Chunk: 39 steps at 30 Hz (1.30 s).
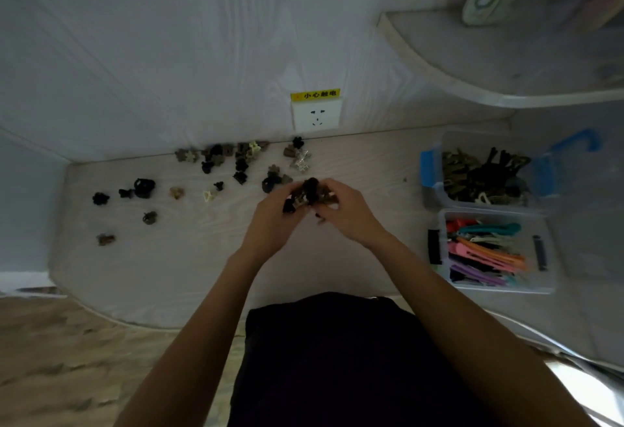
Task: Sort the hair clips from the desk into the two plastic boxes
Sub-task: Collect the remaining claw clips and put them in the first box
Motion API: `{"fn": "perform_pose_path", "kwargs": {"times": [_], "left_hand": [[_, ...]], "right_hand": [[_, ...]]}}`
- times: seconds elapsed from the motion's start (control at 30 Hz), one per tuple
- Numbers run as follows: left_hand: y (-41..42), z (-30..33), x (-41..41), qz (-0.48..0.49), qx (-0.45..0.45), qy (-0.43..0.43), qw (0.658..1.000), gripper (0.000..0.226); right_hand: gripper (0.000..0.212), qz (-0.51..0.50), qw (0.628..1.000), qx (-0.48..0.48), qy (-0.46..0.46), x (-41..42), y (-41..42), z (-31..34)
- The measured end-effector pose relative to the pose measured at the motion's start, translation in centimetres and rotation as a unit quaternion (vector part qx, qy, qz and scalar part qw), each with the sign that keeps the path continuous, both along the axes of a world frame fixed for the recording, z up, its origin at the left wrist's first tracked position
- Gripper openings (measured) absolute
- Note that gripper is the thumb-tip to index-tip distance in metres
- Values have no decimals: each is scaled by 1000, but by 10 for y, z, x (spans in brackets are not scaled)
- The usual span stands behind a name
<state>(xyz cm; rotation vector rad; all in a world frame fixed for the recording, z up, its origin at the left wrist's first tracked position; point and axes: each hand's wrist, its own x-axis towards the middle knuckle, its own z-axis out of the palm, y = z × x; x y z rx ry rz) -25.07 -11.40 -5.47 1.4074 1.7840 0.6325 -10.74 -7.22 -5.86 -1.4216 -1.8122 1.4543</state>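
Together, both hands (312, 205) clutch a bunch of small black and brown claw clips (309, 193).

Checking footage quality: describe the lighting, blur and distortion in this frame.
Head view: dim overall; wide-angle bending curves the desk edge and shelf; the shelf corner is smeared; hands and held clips look soft, dark clips lose detail.

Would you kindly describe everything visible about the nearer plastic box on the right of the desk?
The nearer plastic box is clear, rectangular and lidless, with a dark latch handle at each short end. It sits flat on the desk's right side, just in front of the blue-handled box; whether they touch is unclear. It holds long flat clips in pink, orange, teal, purple and red. No hand touches it.
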Motion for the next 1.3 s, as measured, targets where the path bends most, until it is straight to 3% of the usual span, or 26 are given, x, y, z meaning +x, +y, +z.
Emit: {"fn": "perform_pose_path", "kwargs": {"times": [0.17,0.27,0.33,0.57,0.7,0.83,0.97,1.1,1.2,1.3], "left_hand": [[30,23,58,-82,96,-68,990,37],[60,35,109,-133,120,-99,979,39],[81,36,142,-161,128,-71,976,37],[124,24,205,-216,86,42,972,43],[124,19,208,-259,67,23,963,50],[116,17,197,-270,93,33,958,43],[100,13,172,-252,180,40,950,33],[68,4,122,-141,289,81,943,26],[38,-17,66,-62,305,138,940,24],[13,-47,-6,-23,226,248,942,32]], "right_hand": [[22,-89,995,25,39,67,4,34],[27,-171,985,38,-2,120,19,48],[28,-202,976,57,-64,154,31,52],[22,-148,938,122,-288,205,70,42],[36,-135,943,109,-284,214,76,35],[48,-164,937,112,-287,214,67,35],[28,-197,922,205,-262,194,43,35],[23,-144,926,293,-192,146,10,31],[28,-28,940,279,-193,101,-5,12],[52,86,953,188,-222,54,-7,-17]]}}
